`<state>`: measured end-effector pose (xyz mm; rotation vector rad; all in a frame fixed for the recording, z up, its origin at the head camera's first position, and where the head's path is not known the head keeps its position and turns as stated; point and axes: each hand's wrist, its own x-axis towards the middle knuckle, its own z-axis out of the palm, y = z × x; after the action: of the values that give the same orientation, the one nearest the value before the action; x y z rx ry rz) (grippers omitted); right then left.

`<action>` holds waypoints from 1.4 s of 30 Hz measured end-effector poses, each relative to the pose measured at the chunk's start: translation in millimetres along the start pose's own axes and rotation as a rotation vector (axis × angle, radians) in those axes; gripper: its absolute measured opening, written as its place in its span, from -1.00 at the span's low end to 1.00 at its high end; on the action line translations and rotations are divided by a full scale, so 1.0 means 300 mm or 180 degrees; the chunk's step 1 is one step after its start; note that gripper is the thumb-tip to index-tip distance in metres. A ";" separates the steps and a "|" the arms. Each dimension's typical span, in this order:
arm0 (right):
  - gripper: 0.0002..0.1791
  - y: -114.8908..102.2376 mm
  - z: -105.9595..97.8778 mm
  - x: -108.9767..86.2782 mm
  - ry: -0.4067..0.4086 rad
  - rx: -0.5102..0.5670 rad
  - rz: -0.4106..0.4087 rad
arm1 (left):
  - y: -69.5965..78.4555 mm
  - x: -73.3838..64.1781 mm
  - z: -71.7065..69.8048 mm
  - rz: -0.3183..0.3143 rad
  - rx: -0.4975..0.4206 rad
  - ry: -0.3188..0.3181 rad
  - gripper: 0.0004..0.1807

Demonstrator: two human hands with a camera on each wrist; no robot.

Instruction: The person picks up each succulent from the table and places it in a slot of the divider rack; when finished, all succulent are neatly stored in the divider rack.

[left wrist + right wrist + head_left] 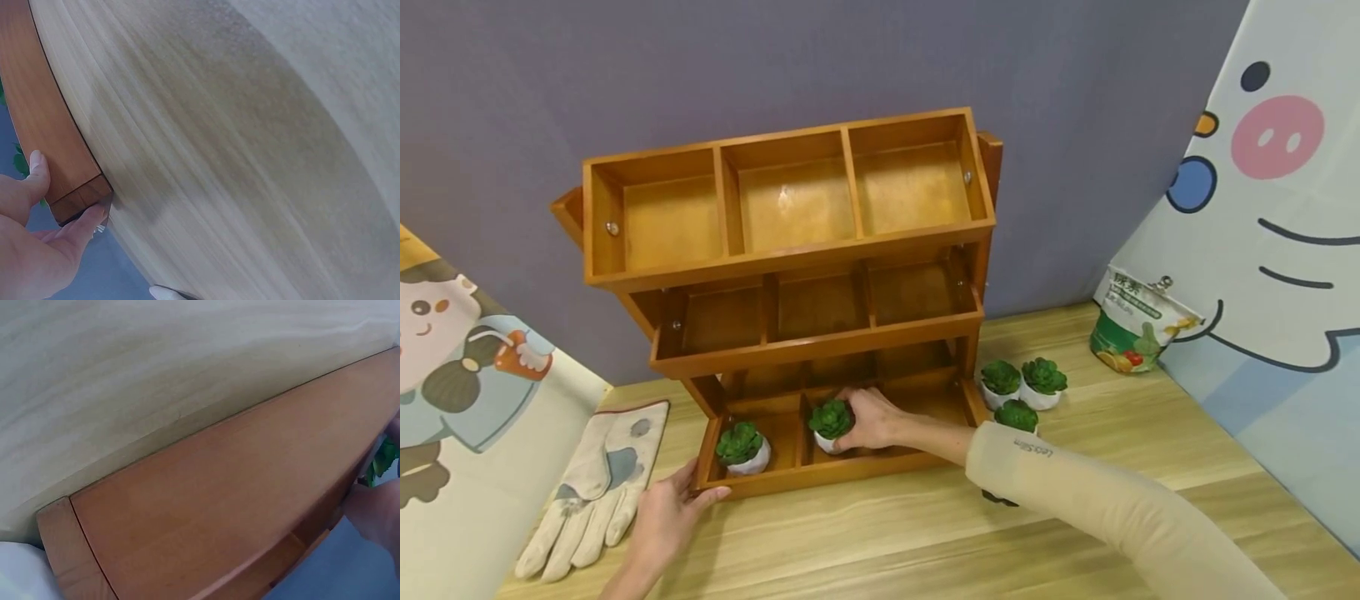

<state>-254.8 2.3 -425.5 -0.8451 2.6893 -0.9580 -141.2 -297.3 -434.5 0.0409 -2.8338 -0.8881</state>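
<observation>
Pale wood-grain table spans the lower frame. Directly on it: wooden three-tier shelf stands at centre; pale glove lies lower left; three potted plants cluster right of centre, nearest partly hidden; printed bag, clip on top, stands further right.

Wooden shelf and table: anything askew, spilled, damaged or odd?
Nothing stands out. The wooden shelf stands upright, one potted plant sits in its bottom-left compartment, and the right hand grips a second plant in the bottom-middle one. No spill or breakage shows, though the sleeve hides part of the table.
</observation>
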 end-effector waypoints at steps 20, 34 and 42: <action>-0.12 0.126 -0.269 -0.430 0.0448 -0.0210 -0.0579 | -0.002 0.003 -0.001 0.0020 0.0015 -0.0011 -0.30; -0.09 0.395 -0.550 -0.628 0.1464 0.0131 0.0111 | 0.002 -0.001 -0.002 -0.0101 -0.0071 -0.0093 -0.27; 0.10 0.579 -0.568 -0.672 0.1174 0.0472 0.0577 | 0.001 -0.003 0.002 -0.0039 -0.0027 -0.0010 -0.31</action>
<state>-223.6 316.3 -407.8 -0.4194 2.8785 -1.3613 -140.4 -296.6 -435.1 0.0560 -2.8357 -0.9035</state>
